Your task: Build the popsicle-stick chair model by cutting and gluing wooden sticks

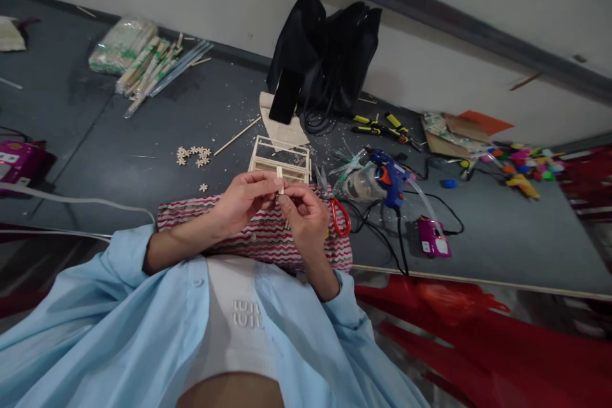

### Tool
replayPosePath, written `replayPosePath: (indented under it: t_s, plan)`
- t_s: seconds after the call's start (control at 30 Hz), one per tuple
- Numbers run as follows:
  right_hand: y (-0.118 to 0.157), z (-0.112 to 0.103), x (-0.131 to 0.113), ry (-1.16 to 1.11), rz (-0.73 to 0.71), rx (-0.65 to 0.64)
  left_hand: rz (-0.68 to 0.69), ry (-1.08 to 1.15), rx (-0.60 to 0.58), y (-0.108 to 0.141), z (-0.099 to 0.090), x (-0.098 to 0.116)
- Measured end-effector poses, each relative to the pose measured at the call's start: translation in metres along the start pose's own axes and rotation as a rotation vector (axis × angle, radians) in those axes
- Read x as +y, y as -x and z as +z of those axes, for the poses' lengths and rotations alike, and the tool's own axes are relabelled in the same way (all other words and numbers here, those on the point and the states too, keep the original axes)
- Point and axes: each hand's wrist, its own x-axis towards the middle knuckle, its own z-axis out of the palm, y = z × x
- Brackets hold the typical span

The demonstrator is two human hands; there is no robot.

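Observation:
Both my hands meet over the striped cloth [191,213] at the table's front edge. Between their fingertips is a short, pale wooden stick [280,182], held roughly upright. My left hand [246,201] pinches it from the left, and my right hand [306,213] pinches it lower down from the right. Just beyond my fingers stands a small frame of thin wooden sticks [282,158], partly hidden by my hands. Beside my right hand lie red-handled scissors [340,218]. Flower-shaped wooden pieces [194,154] lie to the left of the frame.
A blue glue gun [393,180] rests by a plastic container [363,185] on the right, its cable near a purple power box [433,239]. Yellow-black pliers [382,127], a phone [287,97] and a black bag [325,51] are behind. Bundled sticks [148,70] lie at back left.

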Motion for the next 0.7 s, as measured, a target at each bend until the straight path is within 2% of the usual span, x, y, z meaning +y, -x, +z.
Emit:
replayPosePath:
  t_s: [0.37, 0.5, 0.63, 0.67, 0.7]
  plan:
    - [0.004, 0.001, 0.002, -0.017, 0.018, 0.039, 0.035, -0.051, 0.032, 0.000, 0.005, -0.004]
    - [-0.001, -0.004, -0.003, 0.018, 0.020, -0.015, 0.079, -0.072, 0.029, 0.000, 0.003, -0.003]
    - [-0.006, -0.014, -0.036, -0.019, 0.018, 0.005, 0.136, -0.091, 0.048, -0.003, -0.002, 0.000]
    - [-0.004, -0.017, -0.050, -0.085, 0.006, -0.014, 0.138, -0.094, 0.062, -0.004, -0.003, 0.000]
    - [-0.002, -0.019, -0.065, -0.181, 0.001, -0.094, 0.134, -0.099, 0.074, -0.004, -0.004, 0.001]
